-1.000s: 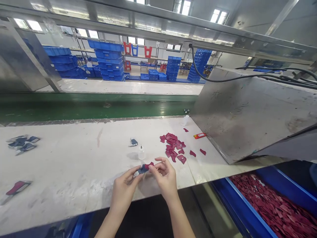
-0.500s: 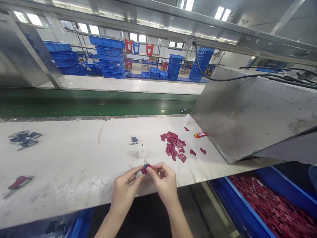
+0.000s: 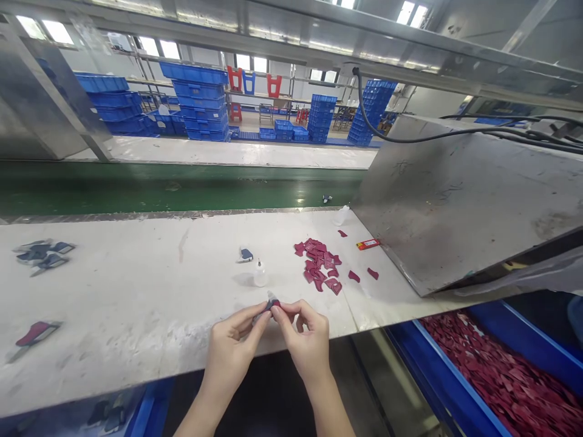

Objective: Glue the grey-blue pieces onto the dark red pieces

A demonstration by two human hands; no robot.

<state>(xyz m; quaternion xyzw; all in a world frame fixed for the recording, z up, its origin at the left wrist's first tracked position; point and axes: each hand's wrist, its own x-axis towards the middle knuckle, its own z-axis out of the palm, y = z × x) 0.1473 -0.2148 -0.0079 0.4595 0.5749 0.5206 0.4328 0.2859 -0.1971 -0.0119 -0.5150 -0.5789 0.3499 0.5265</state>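
Note:
Near the table's front edge, my left hand (image 3: 237, 340) and my right hand (image 3: 304, 337) pinch one small navy-and-maroon piece (image 3: 274, 302) with a pale tip, between thumbs and fingertips. My fingers hide much of it. Just beyond stands a small clear bottle (image 3: 260, 274) with a thin metal nozzle. Behind the bottle lies a navy-and-white piece (image 3: 245, 255). To the right of my hands spreads a loose pile of flat maroon pieces (image 3: 317, 262). At far left are a cluster of navy-and-white pieces (image 3: 43, 255) and a maroon-and-grey piece (image 3: 37, 333).
A metal box (image 3: 469, 200) with cables stands at right. Beside it lie a red-and-yellow packet (image 3: 367, 244) and a white bottle (image 3: 340, 216). A green belt (image 3: 204, 188) runs behind the table. Below right, a blue bin (image 3: 460, 382) holds maroon pieces.
Both hands still pinch the piece, which has turned slightly, with less of its maroon side showing. The camera view has shifted a little.

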